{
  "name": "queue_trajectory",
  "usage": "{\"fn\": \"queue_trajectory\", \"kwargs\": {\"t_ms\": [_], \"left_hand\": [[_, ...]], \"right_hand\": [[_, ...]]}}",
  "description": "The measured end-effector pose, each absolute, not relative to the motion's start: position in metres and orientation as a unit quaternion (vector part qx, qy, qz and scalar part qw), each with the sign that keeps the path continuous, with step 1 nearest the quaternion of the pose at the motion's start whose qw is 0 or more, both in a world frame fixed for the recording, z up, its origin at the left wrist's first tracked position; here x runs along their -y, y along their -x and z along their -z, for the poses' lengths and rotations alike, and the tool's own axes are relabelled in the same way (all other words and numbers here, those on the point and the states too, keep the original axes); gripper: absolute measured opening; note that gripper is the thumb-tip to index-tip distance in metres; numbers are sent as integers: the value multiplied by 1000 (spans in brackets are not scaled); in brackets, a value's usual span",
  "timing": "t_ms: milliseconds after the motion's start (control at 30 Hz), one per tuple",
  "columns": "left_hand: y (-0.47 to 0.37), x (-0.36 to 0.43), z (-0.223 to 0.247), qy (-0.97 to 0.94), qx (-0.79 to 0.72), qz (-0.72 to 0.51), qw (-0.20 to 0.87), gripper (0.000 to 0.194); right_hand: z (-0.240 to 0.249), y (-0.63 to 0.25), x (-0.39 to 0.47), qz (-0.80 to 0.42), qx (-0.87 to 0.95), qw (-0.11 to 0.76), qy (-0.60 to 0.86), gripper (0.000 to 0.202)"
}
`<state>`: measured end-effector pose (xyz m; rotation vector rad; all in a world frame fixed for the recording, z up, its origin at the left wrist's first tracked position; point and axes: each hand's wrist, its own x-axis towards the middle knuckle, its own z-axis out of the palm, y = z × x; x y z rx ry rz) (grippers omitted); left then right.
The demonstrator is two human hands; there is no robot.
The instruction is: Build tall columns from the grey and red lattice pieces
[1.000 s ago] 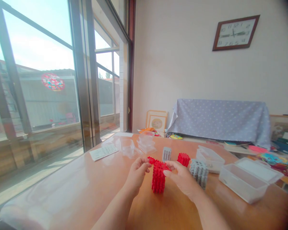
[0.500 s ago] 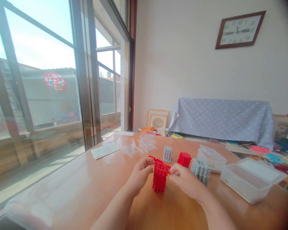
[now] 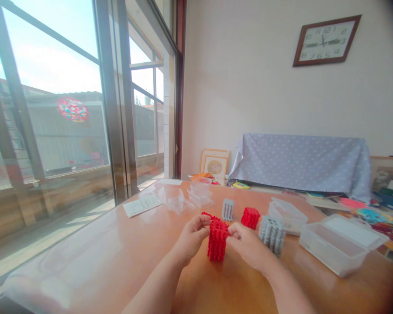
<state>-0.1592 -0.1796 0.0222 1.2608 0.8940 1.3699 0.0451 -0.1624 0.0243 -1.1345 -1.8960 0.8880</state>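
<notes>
An upright red tower of notched interlocking plastic pieces [image 3: 216,244] stands on the table between my hands. My left hand [image 3: 194,237] is at its upper left, fingers closed on a thin red plastic piece [image 3: 208,215] that juts out by the tower's top. At the upper right edge, my right hand [image 3: 244,242] has thumb and fingers pinched together against the tower; what lies between those fingertips is mostly hidden. Behind the tower are a small grey block of similar pieces [image 3: 228,210] and a red block [image 3: 250,217]. A larger grey block [image 3: 271,235] stands just beyond my right forearm.
Two clear plastic boxes, a nearer one with its lid open [image 3: 334,250] and a farther one [image 3: 286,218], stand on the right. Clear plastic containers [image 3: 199,192] and a printed sheet [image 3: 142,205] lie at the back left. Large windows run along the left.
My right hand has moved slightly left, closer against the tower; the red piece that showed at its fingertips is now mostly hidden. My left hand stays about where it was.
</notes>
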Motion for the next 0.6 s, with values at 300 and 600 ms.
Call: {"fn": "queue_trajectory", "kwargs": {"t_ms": [300,600], "left_hand": [[172,190,-22,-606,-406,-515,450,59],[169,196,-32,-631,-398,-478,464,66]], "right_hand": [[-22,-50,156,-354,692,425,465,38],[-21,-36,159,-416,669,451,419,51]]}}
